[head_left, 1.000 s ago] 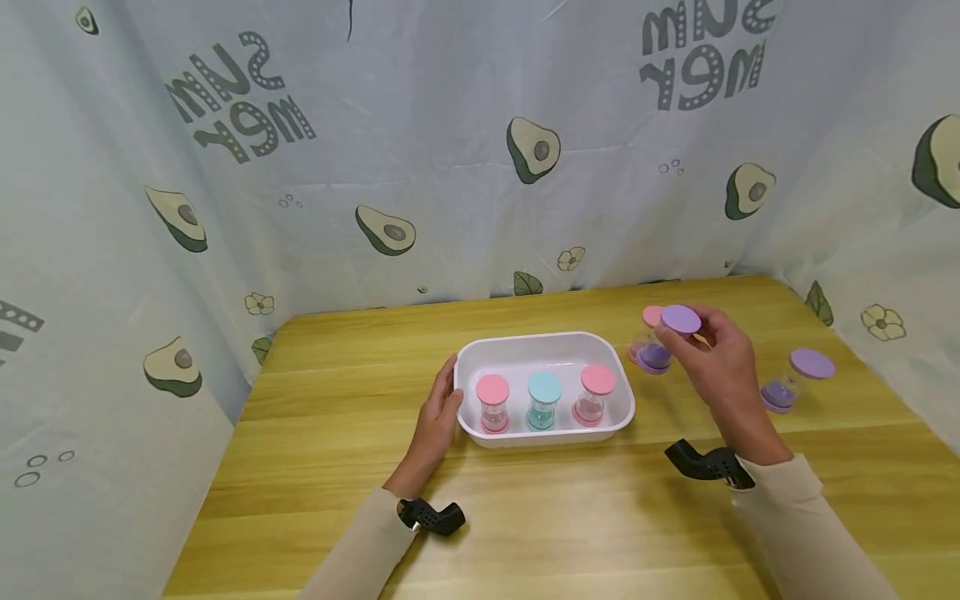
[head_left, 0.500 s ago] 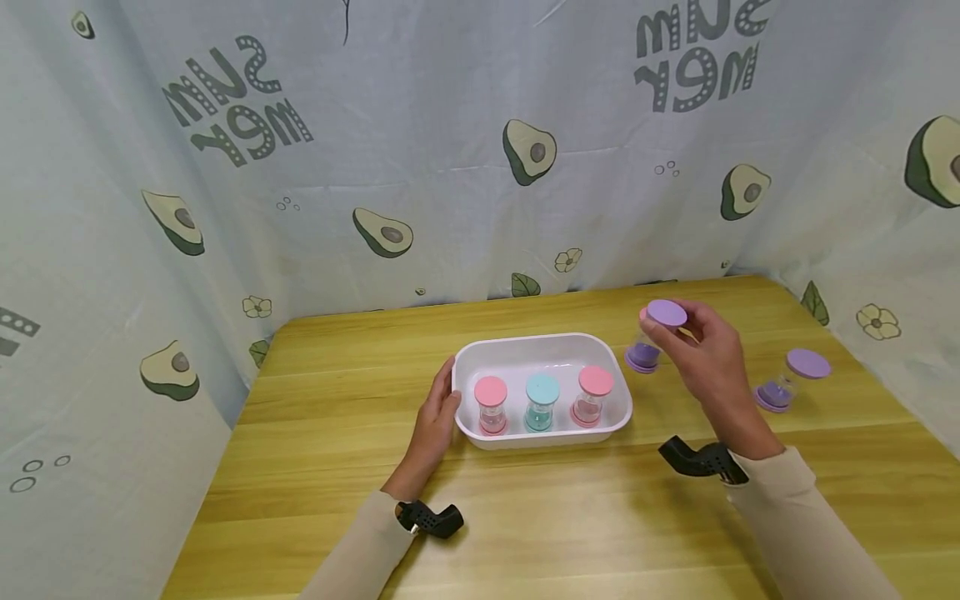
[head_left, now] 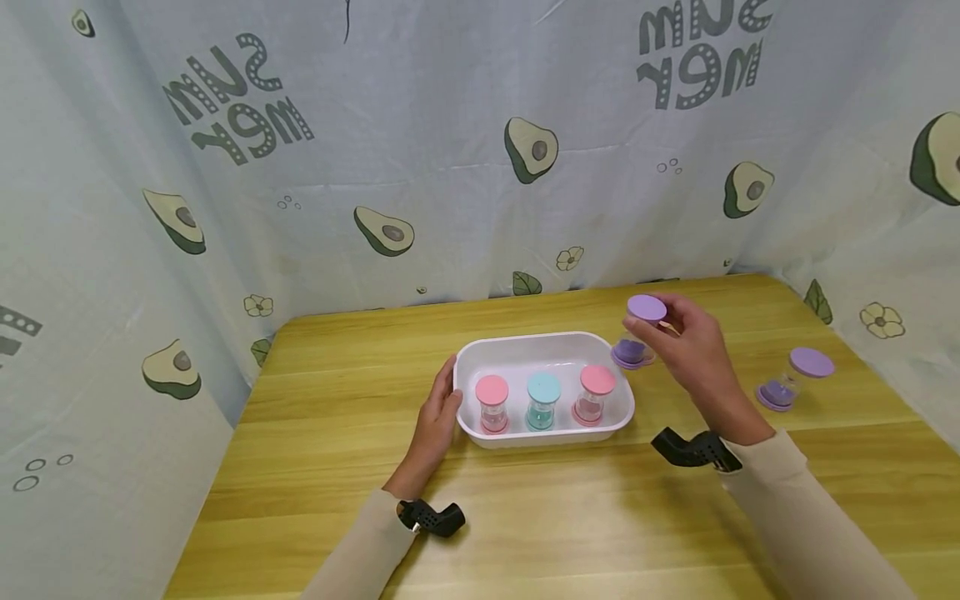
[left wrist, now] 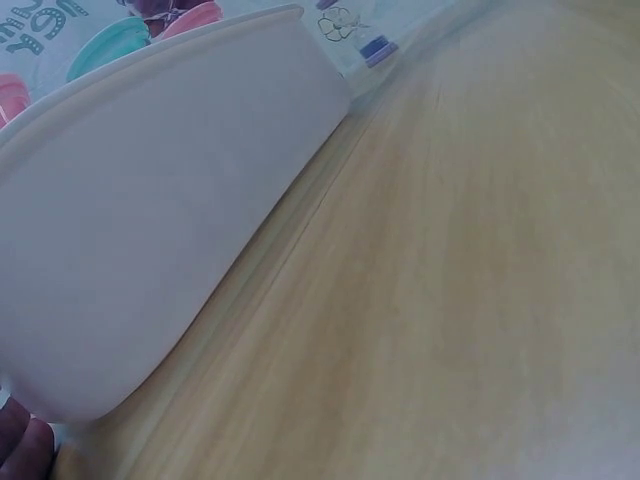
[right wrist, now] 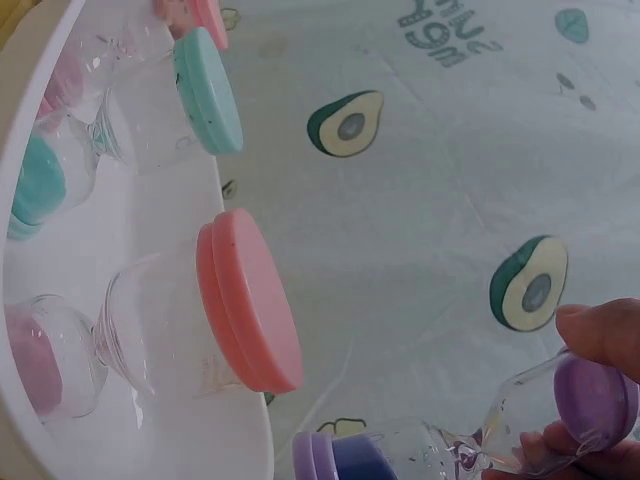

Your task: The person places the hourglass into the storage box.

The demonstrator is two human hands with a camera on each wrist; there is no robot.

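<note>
My right hand [head_left: 693,346] pinches a small hourglass [head_left: 647,308] with purple caps and purple sand by its upper cap. Its lower cap hovers right at the right end of the white tray [head_left: 618,423]. In the right wrist view the held hourglass [right wrist: 410,452] shows at the bottom, thumb [right wrist: 605,332] at its cap. My left hand [head_left: 435,421] grips the tray's left end, thumb at the rim. A pink hourglass [head_left: 492,402], a teal hourglass [head_left: 543,400] and another pink hourglass [head_left: 596,393] stand in a row in the tray.
Another purple hourglass [head_left: 797,379] stands on the wooden table [head_left: 525,517] at the right. A pink hourglass behind my right hand is mostly hidden. An avocado-print curtain [head_left: 450,167] closes off the back and sides.
My right hand has carried the purple hourglass left, towards the tray, passing in front of the pink one on the table. The left hand and the tray stay put.
</note>
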